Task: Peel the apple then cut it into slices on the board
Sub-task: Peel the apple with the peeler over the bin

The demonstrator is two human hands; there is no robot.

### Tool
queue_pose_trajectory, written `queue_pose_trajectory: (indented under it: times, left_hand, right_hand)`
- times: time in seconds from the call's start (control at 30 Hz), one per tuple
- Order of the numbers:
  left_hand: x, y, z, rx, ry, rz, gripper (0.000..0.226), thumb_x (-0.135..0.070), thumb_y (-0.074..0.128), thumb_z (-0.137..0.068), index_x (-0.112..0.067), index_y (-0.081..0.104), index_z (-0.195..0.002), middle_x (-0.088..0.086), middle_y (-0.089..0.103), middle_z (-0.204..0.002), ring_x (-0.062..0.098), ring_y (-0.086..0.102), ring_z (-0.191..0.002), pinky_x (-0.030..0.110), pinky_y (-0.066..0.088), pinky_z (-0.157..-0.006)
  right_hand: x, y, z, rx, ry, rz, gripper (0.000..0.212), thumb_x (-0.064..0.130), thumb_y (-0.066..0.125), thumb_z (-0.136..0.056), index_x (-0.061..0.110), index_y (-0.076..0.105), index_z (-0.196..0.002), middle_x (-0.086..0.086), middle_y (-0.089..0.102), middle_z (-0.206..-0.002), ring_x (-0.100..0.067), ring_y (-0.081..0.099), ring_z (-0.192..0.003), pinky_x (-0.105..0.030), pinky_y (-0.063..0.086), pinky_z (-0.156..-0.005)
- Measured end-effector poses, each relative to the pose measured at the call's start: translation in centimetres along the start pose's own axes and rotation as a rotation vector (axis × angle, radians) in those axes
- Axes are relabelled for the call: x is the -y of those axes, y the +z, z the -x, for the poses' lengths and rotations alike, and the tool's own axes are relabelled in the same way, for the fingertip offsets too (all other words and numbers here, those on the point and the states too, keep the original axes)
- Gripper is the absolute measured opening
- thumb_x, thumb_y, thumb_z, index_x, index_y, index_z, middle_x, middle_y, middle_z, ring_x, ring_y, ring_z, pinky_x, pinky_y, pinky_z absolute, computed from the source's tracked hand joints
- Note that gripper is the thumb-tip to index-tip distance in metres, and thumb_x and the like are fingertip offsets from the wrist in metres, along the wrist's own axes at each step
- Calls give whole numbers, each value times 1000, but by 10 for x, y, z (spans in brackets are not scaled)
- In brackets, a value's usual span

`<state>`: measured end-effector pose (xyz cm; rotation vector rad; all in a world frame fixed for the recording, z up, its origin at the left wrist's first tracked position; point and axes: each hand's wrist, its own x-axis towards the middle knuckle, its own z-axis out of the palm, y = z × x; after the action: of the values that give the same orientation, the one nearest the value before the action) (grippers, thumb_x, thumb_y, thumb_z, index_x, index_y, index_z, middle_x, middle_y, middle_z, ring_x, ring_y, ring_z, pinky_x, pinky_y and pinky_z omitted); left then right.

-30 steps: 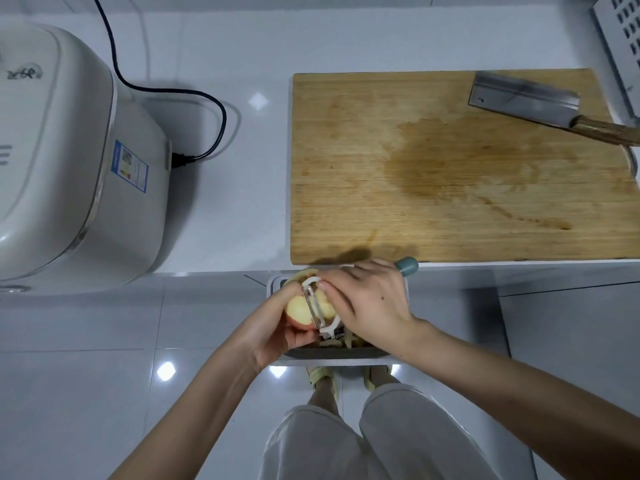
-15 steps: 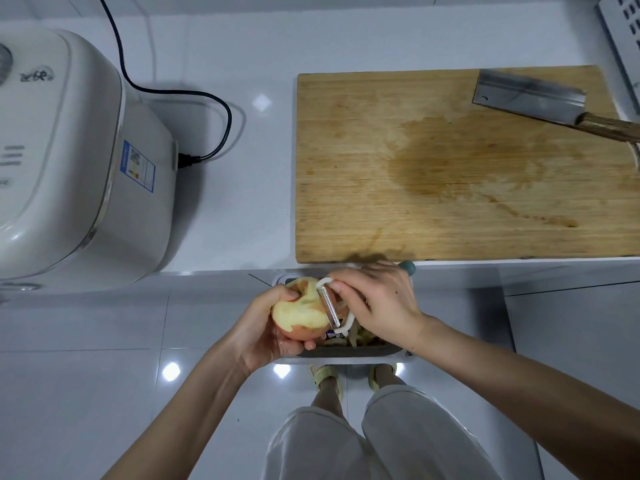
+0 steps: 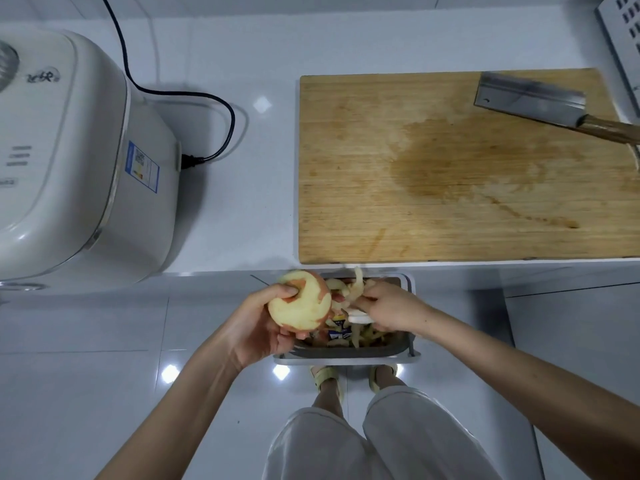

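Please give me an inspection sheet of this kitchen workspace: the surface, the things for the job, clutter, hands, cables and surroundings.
Surface: white counter; wooden cutting board with a wet stain.
Job's things: apple, partly peeled, some red skin left; cleaver lying on the board; peeler, mostly hidden.
Clutter: peels in the waste bin below the counter edge.
Hands: left hand holds the apple; right hand holds the peeler, a peel strip hanging by it.
Cables: black cord plugged into the rice cooker.
Surroundings: tiled floor; perforated white rack at far right.
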<state>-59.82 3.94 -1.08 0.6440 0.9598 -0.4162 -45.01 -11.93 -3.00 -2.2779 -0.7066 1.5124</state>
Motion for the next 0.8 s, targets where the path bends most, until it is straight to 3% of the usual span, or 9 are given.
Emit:
queue_pose_trajectory:
  times: [0.1, 0.17, 0.2, 0.27, 0.37, 0.43, 0.6, 0.73, 0.8]
  left_hand:
    - [2, 0, -6, -35, -55, -17, 62, -32, 76, -48, 1, 56, -98, 16, 56, -69, 19, 48, -54, 17, 34, -41]
    - [2, 1, -8, -61, -54, -32, 66, -34, 77, -44, -1, 56, -97, 14, 55, -69, 17, 46, -54, 18, 36, -42]
    - [2, 2, -8, -76, -40, -40, 67, -35, 77, -43, -4, 56, -99, 13, 56, -72, 16, 47, -54, 19, 37, -42]
    - [1, 4, -8, -100, -5, -49, 65, -34, 76, -45, -10, 57, -102, 12, 57, -81, 17, 50, -60, 21, 43, -46]
    - [3, 7, -9, -68, 42, -8, 58, -30, 70, -58, -12, 57, -112, 16, 62, -96, 26, 62, -76, 35, 57, -61]
    - [3, 11, -10, -21, 79, 53, 51, -21, 66, -65, -9, 58, -114, 20, 65, -102, 34, 67, -86, 46, 58, -70]
    - [3, 20, -6, 7, 77, 61, 41, -20, 59, -67, -7, 58, -106, 20, 68, -89, 34, 68, -76, 38, 60, -58]
    - [2, 17, 0, 25, 24, 56, 52, -20, 65, -66, -4, 55, -114, 24, 64, -92, 37, 66, -69, 33, 56, -50]
    - [-1, 13, 5, 108, -2, 53, 65, -21, 78, -49, -1, 60, -109, 27, 64, -87, 39, 65, -63, 33, 55, -48]
  right_hand:
    - [7, -4, 8, 240, 219, -291, 22, 33, 32, -98, 32, 54, -94, -5, 52, -57, -12, 35, -41, -21, 25, -39]
    - [11, -6, 14, 274, 219, -376, 26, 25, 32, -99, 20, 58, -93, 0, 52, -45, -11, 33, -39, -20, 24, -39]
    - [13, -7, 17, 212, 171, -397, 27, 24, 35, -99, 17, 60, -90, 5, 52, -41, -11, 34, -39, -20, 25, -39]
    - [17, -5, 21, -81, -35, -293, 32, 30, 41, -98, 13, 64, -84, 10, 50, -41, -8, 40, -42, -21, 29, -44]
    - [22, 4, 21, -647, -499, 146, 34, 34, 43, -95, 16, 65, -77, 11, 53, -50, -9, 51, -50, -22, 32, -50]
    - [23, 8, 15, -814, -751, 339, 31, 32, 47, -92, 16, 68, -76, 7, 62, -58, -16, 58, -53, -24, 39, -54]
    - [21, 9, 2, -925, -898, 418, 28, 30, 52, -91, 15, 70, -75, 2, 65, -58, -19, 59, -52, -29, 44, -55]
    - [10, 5, 1, -884, -910, 310, 30, 29, 48, -93, 14, 69, -77, 3, 66, -60, -19, 59, -53, -29, 44, -54]
    - [-1, 0, -3, -849, -870, 322, 29, 28, 48, -93, 15, 69, -77, 4, 65, -59, -17, 59, -52, -28, 44, -53]
